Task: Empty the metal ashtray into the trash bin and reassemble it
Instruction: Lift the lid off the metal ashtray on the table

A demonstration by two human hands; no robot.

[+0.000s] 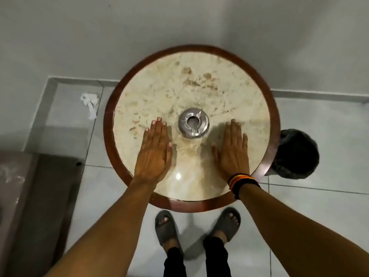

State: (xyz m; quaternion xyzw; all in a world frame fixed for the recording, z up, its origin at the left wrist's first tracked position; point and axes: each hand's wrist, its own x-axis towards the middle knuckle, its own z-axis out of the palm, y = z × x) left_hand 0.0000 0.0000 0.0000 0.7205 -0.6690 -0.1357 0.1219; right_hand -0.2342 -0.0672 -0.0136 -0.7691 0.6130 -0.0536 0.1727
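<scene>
A round metal ashtray (pixel 193 122) with its lid on and a hole in the middle stands near the centre of a round marble-topped table (pixel 199 80). My left hand (pixel 154 152) lies flat on the tabletop just left of the ashtray, palm down, holding nothing. My right hand (pixel 232 150) lies flat to the ashtray's right, also with nothing in it, and bracelets circle its wrist. Neither hand touches the ashtray. A trash bin (pixel 295 154) with a black liner stands on the floor at the table's right edge.
The table has a dark wooden rim (pixel 108 124) and stands against a white wall. A crumpled white tissue (pixel 89 103) lies on the tiled floor to the left. A brown piece of furniture (pixel 30 192) fills the lower left. My feet in grey slippers (pixel 165 228) are below the table.
</scene>
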